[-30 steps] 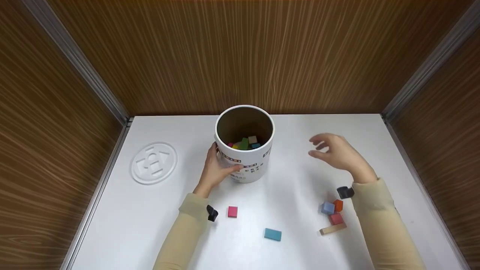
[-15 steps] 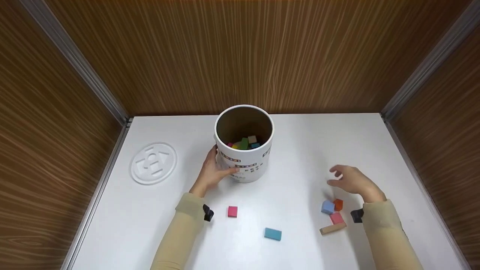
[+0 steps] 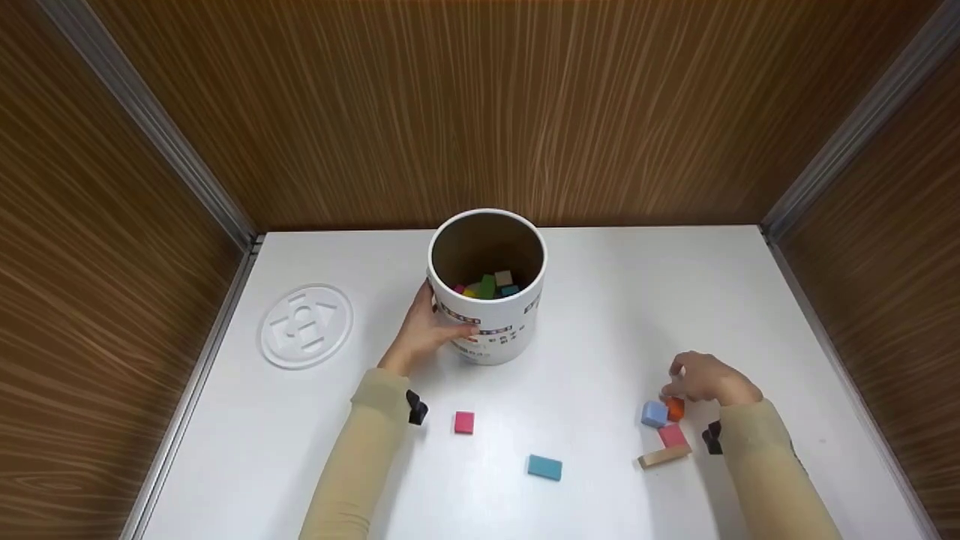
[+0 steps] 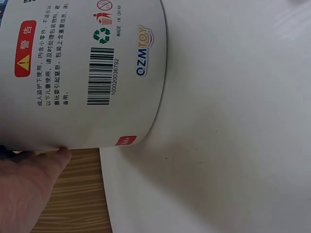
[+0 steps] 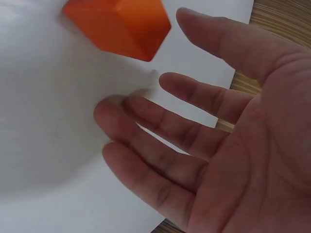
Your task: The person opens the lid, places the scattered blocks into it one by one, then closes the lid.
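A tall white cylindrical tub (image 3: 499, 341) stands upright at the back middle of the table. My left hand (image 3: 421, 330) grips its left side, thumb across the printed front and fingers round the far side. Several coloured blocks (image 3: 487, 285) lie inside the tub. In the left wrist view, the tub's printed wall (image 4: 68, 97) fills the upper left. At the right, my right hand (image 3: 709, 377) hovers over an orange block (image 3: 675, 409). The right wrist view has this block (image 5: 121, 24) beside my spread thumb and loosely bent fingers, with nothing held.
Touching or near the orange block are a light blue block (image 3: 654, 414), a pink-red block (image 3: 672, 436) and a wooden bar (image 3: 664, 457). A pink square (image 3: 464, 422) and a teal block (image 3: 544, 467) lie in front. A white round lid (image 3: 306, 326) lies left. Wood-grain walls (image 3: 480, 112) enclose the table.
My right hand has come down and toward the front, from mid-air on the right to just above the orange block. The left hand has stayed on the tub.
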{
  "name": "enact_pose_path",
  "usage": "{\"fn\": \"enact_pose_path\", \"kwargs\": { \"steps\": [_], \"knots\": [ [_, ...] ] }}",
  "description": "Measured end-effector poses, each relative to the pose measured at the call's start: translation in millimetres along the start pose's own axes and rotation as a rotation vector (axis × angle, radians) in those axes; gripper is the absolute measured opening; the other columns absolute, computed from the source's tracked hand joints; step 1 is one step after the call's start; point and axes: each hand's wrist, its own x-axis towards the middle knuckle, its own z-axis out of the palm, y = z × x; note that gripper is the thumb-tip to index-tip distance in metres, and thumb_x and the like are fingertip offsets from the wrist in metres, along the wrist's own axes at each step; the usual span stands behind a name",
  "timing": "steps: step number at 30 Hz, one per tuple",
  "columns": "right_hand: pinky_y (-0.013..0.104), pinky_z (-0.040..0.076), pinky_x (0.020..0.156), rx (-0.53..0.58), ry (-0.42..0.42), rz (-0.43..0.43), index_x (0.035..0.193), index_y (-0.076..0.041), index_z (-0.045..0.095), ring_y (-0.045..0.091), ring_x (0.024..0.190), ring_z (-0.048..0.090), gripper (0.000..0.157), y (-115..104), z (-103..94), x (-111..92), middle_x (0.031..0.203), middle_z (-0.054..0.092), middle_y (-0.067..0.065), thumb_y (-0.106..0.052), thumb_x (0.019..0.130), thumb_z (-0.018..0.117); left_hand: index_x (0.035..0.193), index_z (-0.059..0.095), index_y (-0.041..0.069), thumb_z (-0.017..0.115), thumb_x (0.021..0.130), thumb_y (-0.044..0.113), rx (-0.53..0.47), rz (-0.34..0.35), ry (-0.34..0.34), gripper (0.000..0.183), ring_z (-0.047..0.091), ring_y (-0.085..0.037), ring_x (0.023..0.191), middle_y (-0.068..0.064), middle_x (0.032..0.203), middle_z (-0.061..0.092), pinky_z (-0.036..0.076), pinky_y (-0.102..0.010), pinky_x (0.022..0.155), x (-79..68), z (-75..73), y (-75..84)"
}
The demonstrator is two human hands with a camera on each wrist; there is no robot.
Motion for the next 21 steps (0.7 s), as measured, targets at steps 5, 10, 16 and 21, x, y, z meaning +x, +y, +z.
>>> {"fn": "enact_pose_path", "kwargs": {
  "steps": [5,10,16,21],
  "knots": [
    [0.040,0.053,0.066,0.035,-0.023,0.028,0.118,0.008,0.054,0.027,0.074,0.055,0.048,3.5,3.4,2.5,0.077,0.059,0.010,-0.024,0.088,0.072,0.158,0.010,0.025,0.094,0.054,0.052,-0.009,-0.014,-0.011,0.136,0.022,-0.016,0.145,0.002,0.160,0.023,0.016,-0.044,0.119,2.7,-0.3,1.2],
    [0.036,0.053,0.063,0.062,-0.036,0.055,0.111,0.005,0.057,0.025,0.070,0.057,0.042,3.1,5.7,2.5,0.076,0.059,0.010,-0.024,0.086,0.073,0.158,0.009,0.025,0.096,0.055,0.044,-0.029,0.023,-0.025,0.136,0.024,-0.015,0.143,0.000,0.159,0.025,0.015,-0.043,0.120,4.7,0.6,-1.6],
    [0.034,0.054,0.061,0.111,-0.069,0.083,0.104,0.000,0.059,0.025,0.070,0.059,0.032,0.6,7.4,0.1,0.080,0.060,0.010,-0.020,0.085,0.075,0.157,0.012,0.022,0.096,0.055,0.045,-0.015,0.029,-0.024,0.135,0.027,-0.017,0.142,-0.005,0.158,0.028,0.016,-0.045,0.119,4.5,1.0,-1.7],
    [0.037,0.057,0.063,0.153,-0.102,0.101,0.103,0.001,0.060,0.026,0.071,0.059,0.027,-2.4,8.1,-0.2,0.081,0.060,0.012,-0.009,0.082,0.074,0.158,0.012,0.022,0.095,0.054,0.046,-0.011,0.016,-0.020,0.135,0.026,-0.018,0.143,-0.005,0.159,0.027,0.016,-0.045,0.119,4.4,1.3,-1.5]
  ]
}}
